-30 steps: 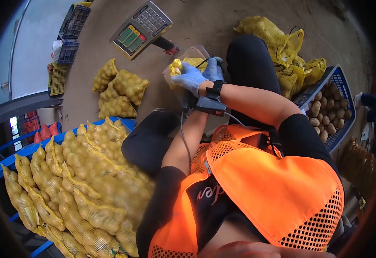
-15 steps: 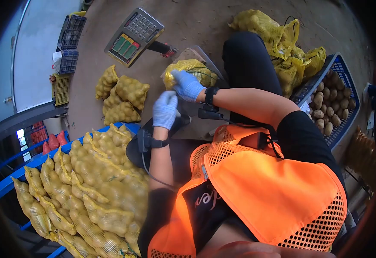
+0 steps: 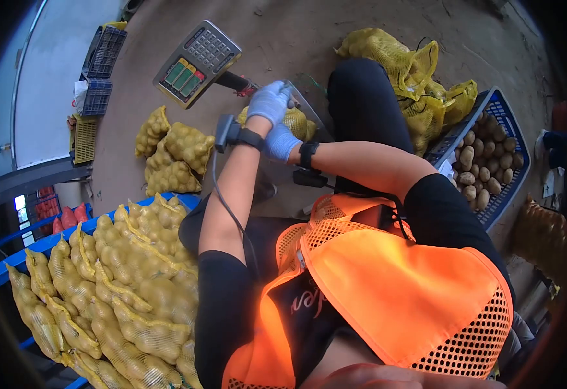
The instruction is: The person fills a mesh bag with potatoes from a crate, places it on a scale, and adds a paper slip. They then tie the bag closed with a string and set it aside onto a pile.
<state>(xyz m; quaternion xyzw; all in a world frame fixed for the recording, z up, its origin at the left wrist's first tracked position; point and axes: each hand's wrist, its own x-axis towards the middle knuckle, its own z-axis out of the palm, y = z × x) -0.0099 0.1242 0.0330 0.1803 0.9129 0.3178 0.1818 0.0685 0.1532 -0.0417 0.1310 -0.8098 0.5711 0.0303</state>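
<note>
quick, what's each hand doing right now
Left hand: closed, fingers curled above the yellow mesh bag; can't tell what it holds.
Right hand: against the bag, fingers partly hidden; grip can't be told.

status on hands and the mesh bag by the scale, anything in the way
Left hand and right hand close together at yellow mesh bag, grip unclear. Bag partly hidden by hands. No obstruction visible; scale display off left.
</note>
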